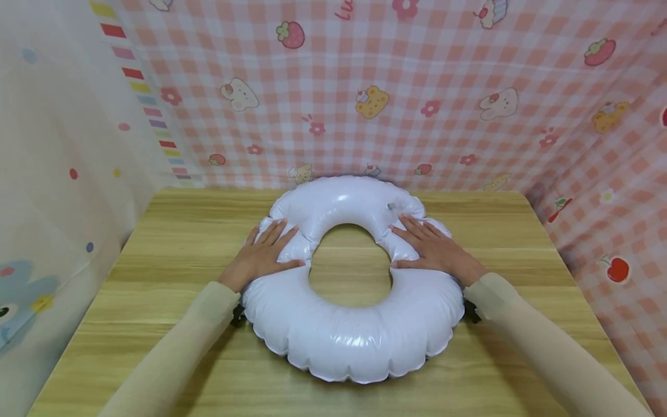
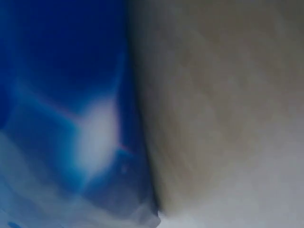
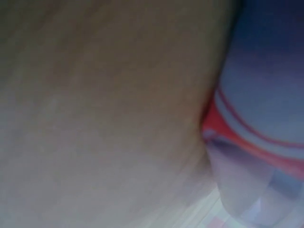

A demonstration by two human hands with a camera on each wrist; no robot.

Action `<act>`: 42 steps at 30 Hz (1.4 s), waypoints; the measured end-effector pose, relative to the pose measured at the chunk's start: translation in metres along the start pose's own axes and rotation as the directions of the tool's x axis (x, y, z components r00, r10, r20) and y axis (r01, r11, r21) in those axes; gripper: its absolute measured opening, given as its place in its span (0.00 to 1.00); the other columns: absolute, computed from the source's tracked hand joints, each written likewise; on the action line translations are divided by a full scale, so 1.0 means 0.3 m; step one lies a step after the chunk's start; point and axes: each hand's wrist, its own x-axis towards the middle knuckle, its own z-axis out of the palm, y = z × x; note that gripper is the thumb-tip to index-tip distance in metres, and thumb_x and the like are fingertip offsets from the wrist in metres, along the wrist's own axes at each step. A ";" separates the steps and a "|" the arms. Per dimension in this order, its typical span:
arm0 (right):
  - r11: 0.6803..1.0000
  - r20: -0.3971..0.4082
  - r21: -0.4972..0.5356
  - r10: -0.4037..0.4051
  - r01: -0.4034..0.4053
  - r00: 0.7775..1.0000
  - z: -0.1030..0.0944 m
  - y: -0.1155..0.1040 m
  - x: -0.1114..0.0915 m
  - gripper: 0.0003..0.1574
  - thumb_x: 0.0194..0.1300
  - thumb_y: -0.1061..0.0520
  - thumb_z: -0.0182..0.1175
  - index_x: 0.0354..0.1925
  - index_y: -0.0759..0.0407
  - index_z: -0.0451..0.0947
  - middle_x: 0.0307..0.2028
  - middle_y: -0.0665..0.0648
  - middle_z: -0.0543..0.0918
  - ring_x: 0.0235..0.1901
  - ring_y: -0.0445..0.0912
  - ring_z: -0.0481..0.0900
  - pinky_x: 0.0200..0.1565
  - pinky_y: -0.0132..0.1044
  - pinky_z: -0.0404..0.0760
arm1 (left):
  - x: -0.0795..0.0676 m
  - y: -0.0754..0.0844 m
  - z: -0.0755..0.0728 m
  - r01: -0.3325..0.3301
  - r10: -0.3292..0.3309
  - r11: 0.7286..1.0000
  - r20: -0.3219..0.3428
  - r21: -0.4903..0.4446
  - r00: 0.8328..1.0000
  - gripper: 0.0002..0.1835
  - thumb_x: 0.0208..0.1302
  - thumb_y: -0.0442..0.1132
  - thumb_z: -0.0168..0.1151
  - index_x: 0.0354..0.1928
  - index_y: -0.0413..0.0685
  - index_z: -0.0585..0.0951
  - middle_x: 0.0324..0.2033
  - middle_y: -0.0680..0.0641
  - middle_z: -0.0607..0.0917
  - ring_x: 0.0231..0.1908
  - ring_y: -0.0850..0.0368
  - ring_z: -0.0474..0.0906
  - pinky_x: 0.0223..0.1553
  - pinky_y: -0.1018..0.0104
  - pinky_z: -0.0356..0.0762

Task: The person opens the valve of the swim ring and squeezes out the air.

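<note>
Head view: the white inflatable ring (image 1: 359,336) lies flat on the wooden table (image 1: 156,255), centred in front of me, its far edge close to the checked cloth (image 1: 333,116) at twelve o'clock. My left hand (image 1: 263,255) rests on the ring toward ten o'clock, my right hand (image 1: 432,252) toward two. On both, the fingers are straight and fanned, thumbs pointing inward to the hole; nothing is gripped. I judge the mirrored placing balances the push so the ring does not tip, and the fanned fingers spread the load over a soft, air-filled skin. Creases run beside both hands, which suggests the film yields there. The valve (image 1: 392,206) sits near one o'clock, just beyond my right fingertips. Left wrist view: a blue printed flank (image 2: 61,95) fills the nine o'clock side, blurred tan, probably tabletop, at three; finger state cannot be told here. Right wrist view: a red band (image 3: 251,137) curves along the ring's flank toward four o'clock; no fingers show.
</note>
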 end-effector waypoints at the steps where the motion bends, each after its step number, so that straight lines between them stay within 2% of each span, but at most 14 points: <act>1: 1.000 -0.005 0.004 -0.002 0.002 1.000 -0.001 0.001 -0.005 0.61 0.64 0.20 0.55 0.83 0.42 0.46 0.84 0.53 0.38 0.83 0.55 0.39 0.79 0.60 0.43 | 0.002 -0.001 0.005 -0.006 0.006 1.000 -0.002 -0.010 1.000 0.50 0.68 0.70 0.55 0.83 0.56 0.49 0.83 0.41 0.45 0.82 0.41 0.38 0.79 0.34 0.30; 5: 1.000 -0.020 0.026 -0.018 0.018 1.000 -0.013 -0.005 -0.006 0.61 0.63 0.19 0.56 0.83 0.41 0.47 0.84 0.52 0.39 0.83 0.55 0.40 0.80 0.60 0.43 | 0.002 -0.024 0.016 -0.014 0.014 0.999 -0.010 -0.036 1.000 0.51 0.68 0.71 0.54 0.83 0.57 0.49 0.83 0.42 0.44 0.82 0.41 0.37 0.78 0.33 0.29; 10: 0.998 -0.010 0.062 0.000 0.001 1.000 -0.065 -0.015 -0.019 0.59 0.65 0.23 0.59 0.82 0.43 0.50 0.84 0.56 0.40 0.83 0.57 0.39 0.79 0.61 0.43 | 0.001 -0.040 0.002 -0.077 0.065 0.985 -0.085 -0.154 0.994 0.47 0.69 0.66 0.57 0.81 0.53 0.56 0.82 0.39 0.51 0.81 0.38 0.44 0.77 0.31 0.32; 13: 0.994 0.006 0.098 0.039 -0.040 0.999 -0.125 -0.024 -0.035 0.59 0.67 0.25 0.58 0.83 0.46 0.48 0.84 0.58 0.38 0.83 0.59 0.37 0.79 0.63 0.44 | -0.004 -0.041 -0.035 -0.098 0.069 0.959 -0.119 -0.266 0.991 0.45 0.72 0.61 0.59 0.81 0.50 0.56 0.81 0.37 0.52 0.81 0.36 0.44 0.78 0.33 0.36; 17: 0.984 0.023 0.154 0.089 -0.091 0.996 -0.203 -0.040 -0.068 0.58 0.69 0.28 0.59 0.83 0.48 0.46 0.84 0.58 0.34 0.82 0.63 0.36 0.76 0.69 0.45 | -0.032 -0.030 -0.119 -0.080 0.032 0.927 -0.137 -0.367 0.990 0.45 0.73 0.58 0.59 0.82 0.49 0.53 0.81 0.35 0.48 0.81 0.34 0.40 0.78 0.33 0.41; 21: 0.977 0.025 0.176 0.118 -0.121 0.993 -0.252 -0.064 -0.118 0.60 0.67 0.27 0.60 0.83 0.43 0.44 0.84 0.54 0.32 0.82 0.62 0.35 0.76 0.70 0.45 | -0.079 0.002 -0.185 -0.056 0.003 0.926 -0.142 -0.373 0.990 0.47 0.71 0.61 0.60 0.82 0.49 0.52 0.81 0.34 0.47 0.81 0.33 0.40 0.77 0.31 0.44; 24: 0.979 0.017 0.167 0.112 -0.113 0.994 -0.258 -0.091 -0.154 0.63 0.65 0.25 0.61 0.83 0.43 0.42 0.83 0.53 0.31 0.82 0.62 0.34 0.76 0.70 0.45 | -0.121 0.037 -0.200 -0.059 -0.001 0.931 -0.165 -0.361 0.986 0.50 0.69 0.62 0.63 0.82 0.49 0.52 0.81 0.34 0.48 0.81 0.33 0.41 0.76 0.30 0.46; 28: 0.984 0.015 0.151 0.098 -0.099 0.995 -0.221 -0.132 -0.205 0.67 0.63 0.23 0.61 0.83 0.47 0.42 0.83 0.53 0.30 0.82 0.62 0.34 0.76 0.69 0.45 | -0.189 0.095 -0.178 -0.061 0.001 0.947 -0.189 -0.317 0.982 0.51 0.66 0.62 0.66 0.82 0.49 0.53 0.80 0.32 0.49 0.80 0.31 0.42 0.75 0.30 0.48; 34: 0.986 0.029 0.134 0.099 -0.102 0.995 -0.141 -0.193 -0.278 0.73 0.57 0.20 0.63 0.83 0.50 0.42 0.84 0.58 0.34 0.83 0.61 0.35 0.78 0.64 0.45 | -0.283 0.161 -0.078 -0.027 -0.009 0.972 -0.153 -0.232 0.988 0.55 0.63 0.70 0.63 0.82 0.50 0.53 0.81 0.32 0.48 0.80 0.30 0.40 0.76 0.29 0.44; 38: 0.989 0.022 0.109 0.100 -0.102 0.995 -0.096 -0.215 -0.303 0.78 0.52 0.16 0.63 0.83 0.52 0.43 0.84 0.59 0.38 0.83 0.60 0.37 0.78 0.62 0.46 | -0.312 0.184 -0.019 -0.007 -0.016 0.978 -0.107 -0.206 0.994 0.61 0.58 0.75 0.63 0.82 0.48 0.51 0.81 0.33 0.45 0.81 0.31 0.37 0.76 0.28 0.39; 42: 0.989 0.015 0.092 0.112 -0.113 0.994 -0.054 -0.218 -0.310 0.81 0.50 0.14 0.63 0.83 0.54 0.43 0.84 0.59 0.39 0.83 0.60 0.38 0.78 0.62 0.46 | -0.316 0.193 0.017 0.016 -0.031 0.976 -0.065 -0.215 0.997 0.68 0.50 0.78 0.66 0.82 0.47 0.49 0.82 0.34 0.42 0.81 0.32 0.34 0.76 0.28 0.35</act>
